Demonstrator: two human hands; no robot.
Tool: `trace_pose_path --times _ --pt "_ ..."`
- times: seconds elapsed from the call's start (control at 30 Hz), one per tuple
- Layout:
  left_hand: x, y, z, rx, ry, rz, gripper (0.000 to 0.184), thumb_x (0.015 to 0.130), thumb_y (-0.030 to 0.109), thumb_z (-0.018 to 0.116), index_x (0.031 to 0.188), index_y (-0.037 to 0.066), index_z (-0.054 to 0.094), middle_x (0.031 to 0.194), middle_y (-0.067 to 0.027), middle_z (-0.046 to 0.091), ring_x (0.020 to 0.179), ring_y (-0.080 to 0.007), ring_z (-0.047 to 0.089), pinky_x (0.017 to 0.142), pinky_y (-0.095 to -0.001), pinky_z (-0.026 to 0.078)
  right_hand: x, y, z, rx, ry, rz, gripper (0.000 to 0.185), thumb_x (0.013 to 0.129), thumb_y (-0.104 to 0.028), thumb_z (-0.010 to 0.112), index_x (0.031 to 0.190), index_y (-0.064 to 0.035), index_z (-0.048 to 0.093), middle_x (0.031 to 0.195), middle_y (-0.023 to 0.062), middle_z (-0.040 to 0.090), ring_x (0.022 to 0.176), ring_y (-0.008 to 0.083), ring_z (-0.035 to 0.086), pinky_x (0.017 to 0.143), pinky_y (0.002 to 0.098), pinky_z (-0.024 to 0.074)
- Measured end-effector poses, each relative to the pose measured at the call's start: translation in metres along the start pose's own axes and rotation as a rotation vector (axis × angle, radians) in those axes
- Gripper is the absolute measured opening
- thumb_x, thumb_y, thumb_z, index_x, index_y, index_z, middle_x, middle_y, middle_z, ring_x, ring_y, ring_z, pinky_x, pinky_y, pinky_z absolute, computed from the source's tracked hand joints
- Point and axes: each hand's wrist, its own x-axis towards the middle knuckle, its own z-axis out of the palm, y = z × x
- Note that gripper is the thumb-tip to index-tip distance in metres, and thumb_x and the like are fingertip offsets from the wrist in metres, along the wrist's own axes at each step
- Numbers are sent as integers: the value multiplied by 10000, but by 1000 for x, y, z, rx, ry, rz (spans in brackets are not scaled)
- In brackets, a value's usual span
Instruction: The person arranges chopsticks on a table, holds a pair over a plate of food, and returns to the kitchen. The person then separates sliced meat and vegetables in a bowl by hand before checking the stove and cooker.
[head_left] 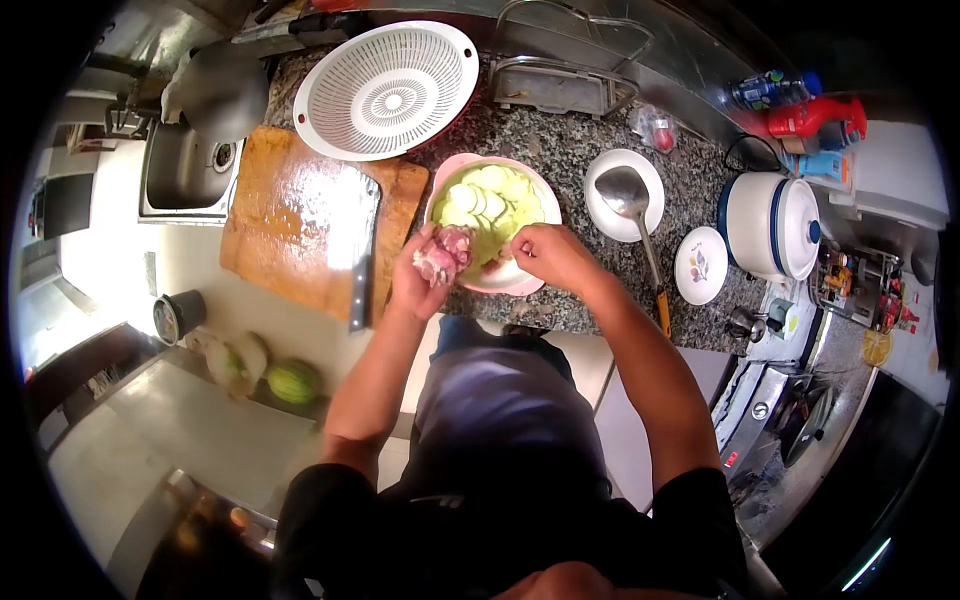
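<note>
Left hand (415, 275): clamped on meat (443, 256)
Right hand (552, 256): fingertips together over bowl (455, 166)
Bottle (768, 89) label: upper right, unreadable
Bench (555, 140): speckled

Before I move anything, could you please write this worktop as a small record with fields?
left hand: holding raw meat at bowl
right hand: fingers bunched at bowl; any grip unclear
bowl: pink rim, pale slices inside
board: knife on it
spatula: on white plate, handle beyond rim
</note>
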Motion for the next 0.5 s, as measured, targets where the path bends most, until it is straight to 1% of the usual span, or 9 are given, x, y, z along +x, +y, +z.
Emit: trace_pose_path --times 0.03,0.07,0.1,0.17,0.2,0.27,0.4,0.47,0.5 --pt "0 1 0 -17 -24 4 253 810 243 478 947 31 492 896 -126 556 817 -252 550 728 -387 475 1 1 1 55 -40 4 108 695 -146 550 723 -46 576 735 139 581 682 304 563 611 375 442" --pt "1 2 0 -22 -26 12 253 810 243 478 947 31 492 896 -126 556 817 -252 550 728 -387 475 7 5 5 -5 -67 20 111 690 -138 555 755 -49 566 805 133 567 751 296 553 661 369 439" --pt "1 1 1 -16 -26 -3 252 810 241 479 952 33 488 916 -132 550 833 -257 545 742 -389 469 10 6 10 -9 -71 16 111 690 -138 555 755 -49 566 805 133 567 751 296 553 661 369 439" --pt "3 0 4 -10 -26 -21 252 809 239 479 957 35 484 935 -138 545 848 -262 540 756 -391 463 16 6 19 -243 72 20 121 694 -119 547 799 -59 552 893 134 523 840 288 526 718 369 427" --pt "1 0 6 -13 -38 -14 250 809 234 479 964 38 479 955 -144 539 865 -265 535 768 -394 456 16 7 24 -239 66 22 121 694 -119 547 799 -59 552 893 134 523 840 288 526 718 369 427" --pt "0 2 5 -18 -48 -4 249 809 230 479 971 41 475 974 -150 533 881 -268 530 781 -398 450 19 11 33 -403 63 23 137 711 -123 534 833 -60 536 950 141 469 901 279 496 750 377 414" --pt "-2 4 5 -68 -47 -14 264 807 233 469 982 35 465 987 -156 530 904 -274 522 791 -414 442 13 18 35 -470 66 -63 165 730 -167 525 835 -41 546 902 139 515 859 272 528 713 395 424" --pt "-1 5 2 -74 -31 -3 279 805 242 460 990 33 462 1002 -162 527 913 -282 521 799 -425 438 11 6 31 -544 -161 41 266 723 -283 579 859 -54 579 847 130 563 810 261 557 704 361 443" --pt "0 4 -1 -76 -29 -1 279 805 242 460 990 33 462 1002 -162 527 913 -282 521 799 -425 438 9 1 34 -544 -163 39 266 723 -283 579 859 -54 579 847 130 563 810 261 557 704 361 443"
